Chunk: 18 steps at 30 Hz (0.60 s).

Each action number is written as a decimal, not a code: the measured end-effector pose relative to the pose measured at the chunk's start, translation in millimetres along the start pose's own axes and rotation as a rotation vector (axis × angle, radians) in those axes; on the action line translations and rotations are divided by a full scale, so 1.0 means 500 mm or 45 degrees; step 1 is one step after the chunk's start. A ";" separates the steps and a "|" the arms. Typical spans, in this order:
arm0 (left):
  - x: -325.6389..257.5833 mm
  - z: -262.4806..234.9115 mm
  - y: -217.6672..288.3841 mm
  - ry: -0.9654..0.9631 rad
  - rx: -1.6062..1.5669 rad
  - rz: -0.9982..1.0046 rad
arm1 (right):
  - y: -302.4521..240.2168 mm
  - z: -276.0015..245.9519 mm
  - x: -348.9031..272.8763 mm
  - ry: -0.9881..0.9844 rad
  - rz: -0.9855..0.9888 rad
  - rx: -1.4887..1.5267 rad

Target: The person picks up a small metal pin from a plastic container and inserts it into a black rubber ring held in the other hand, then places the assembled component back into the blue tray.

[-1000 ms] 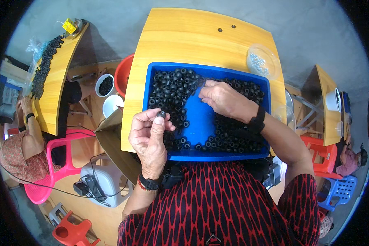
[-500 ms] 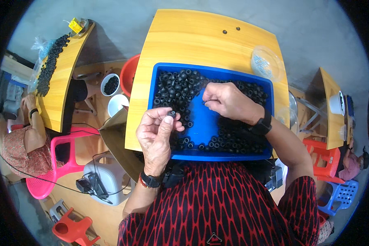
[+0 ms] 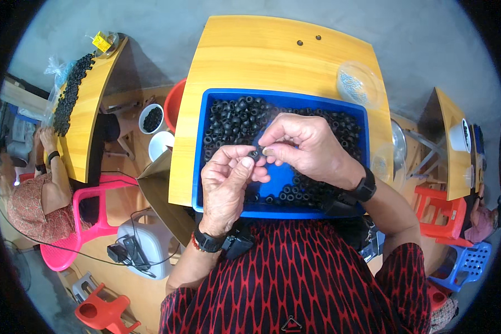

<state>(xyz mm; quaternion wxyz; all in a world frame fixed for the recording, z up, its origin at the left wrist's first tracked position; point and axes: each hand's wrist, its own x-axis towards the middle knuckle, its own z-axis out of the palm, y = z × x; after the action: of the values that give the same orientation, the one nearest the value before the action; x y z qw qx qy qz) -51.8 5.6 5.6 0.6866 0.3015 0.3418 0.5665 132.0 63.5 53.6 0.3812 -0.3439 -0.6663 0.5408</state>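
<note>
Over the blue tray [image 3: 284, 214], my left hand [image 3: 225, 186] pinches a small black ring-like part [image 3: 254, 155] between thumb and fingers. My right hand [image 3: 314, 146] meets it from the other side, thumb and forefinger pressed together right at the part; what they hold, if anything, is too small to make out. Below both hands, the tray holds many loose black parts [image 3: 228, 119] of the same round, holed kind, heaped mostly at the back and along the sides. Part of the tray's blue floor shows beneath my fingers.
The tray stands on a yellow wooden table [image 3: 250, 50]. Two black parts [image 3: 300, 43] lie at its far side, and a clear tub [image 3: 355, 86] of small pale pieces stands right. Left are a red basin [image 3: 176, 106], a white bucket [image 3: 151, 118] and a person [image 3: 42, 203] at another table.
My right hand has moved left and down from over the tray to the black part in my left hand. My left hand has shifted slightly right, and the two hands now meet.
</note>
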 end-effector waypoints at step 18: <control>0.008 0.014 -0.015 0.022 0.013 -0.059 | 0.018 -0.012 -0.005 0.031 -0.050 -0.275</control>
<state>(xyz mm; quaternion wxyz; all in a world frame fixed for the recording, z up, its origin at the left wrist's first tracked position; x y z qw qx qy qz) -41.6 8.1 3.2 0.6950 0.2918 0.3575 0.5513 138.6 65.7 45.0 0.3603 -0.3763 -0.7227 0.4542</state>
